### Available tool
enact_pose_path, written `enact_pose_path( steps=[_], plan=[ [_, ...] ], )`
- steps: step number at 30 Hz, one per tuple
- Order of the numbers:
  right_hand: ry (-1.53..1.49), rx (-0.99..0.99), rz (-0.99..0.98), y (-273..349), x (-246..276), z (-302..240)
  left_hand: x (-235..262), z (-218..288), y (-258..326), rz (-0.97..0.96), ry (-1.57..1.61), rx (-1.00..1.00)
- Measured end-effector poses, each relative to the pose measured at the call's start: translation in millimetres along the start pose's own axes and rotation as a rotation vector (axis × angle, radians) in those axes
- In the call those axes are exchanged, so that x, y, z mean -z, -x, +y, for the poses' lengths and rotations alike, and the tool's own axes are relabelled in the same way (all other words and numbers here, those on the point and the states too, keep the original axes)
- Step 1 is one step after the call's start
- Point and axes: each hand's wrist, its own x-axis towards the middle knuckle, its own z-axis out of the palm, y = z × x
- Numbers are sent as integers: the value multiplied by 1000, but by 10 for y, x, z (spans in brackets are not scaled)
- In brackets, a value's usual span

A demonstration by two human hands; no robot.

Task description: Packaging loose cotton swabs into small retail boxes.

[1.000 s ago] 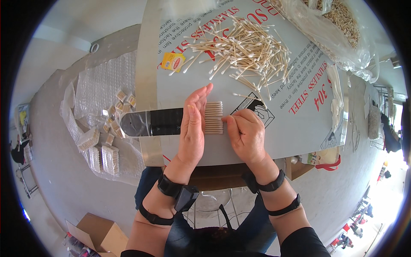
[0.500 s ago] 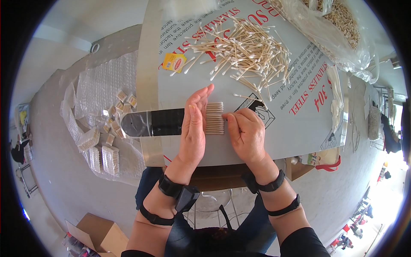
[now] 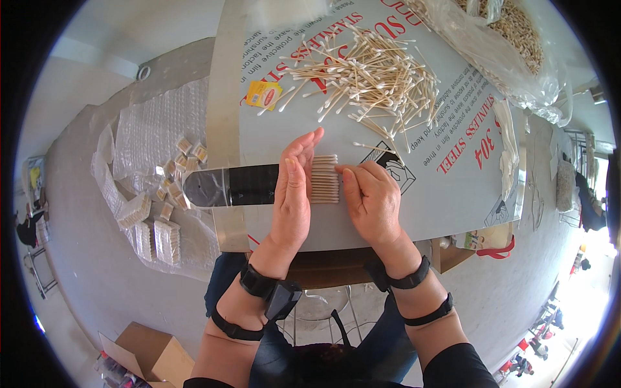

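Observation:
A row of cotton swabs [image 3: 325, 179] lies side by side on the table, heads lined up toward the right. My left hand [image 3: 293, 187] stands on edge against their left ends, its fingers stretched out and the thumb up. At the right ends, my right hand [image 3: 372, 202] is curled, with a fingertip at the swab heads near the upper part of the row. Whether anything is inside its folded fingers is hidden. A black strip with a rounded, plastic-covered end [image 3: 252, 185] runs out to the left from beneath my left hand.
A loose heap of cotton swabs [image 3: 381, 74] spreads over the table's far part, beside a small yellow packet [image 3: 263, 95]. More fill a clear plastic bag [image 3: 514, 35] at far right. To the left, bundled swabs [image 3: 167, 242] lie on bubble wrap [image 3: 158, 123]. A cardboard box [image 3: 145, 352] sits lower left.
My right fingertip has shifted very slightly up along the swab heads. My left hand and the heap look the same.

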Motion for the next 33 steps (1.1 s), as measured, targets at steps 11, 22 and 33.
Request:
enact_pose_path(
  steps=[11,22,33],
  plan=[
    [5,23,13,-2,-11,15,0,-8,-8,2,1,-4],
    [-6,9,6,-7,-9,10,10,-18,-5,-1,10,-10],
    [-6,23,15,-13,-7,7,7,-1,-11,3,19,4]
  ],
)
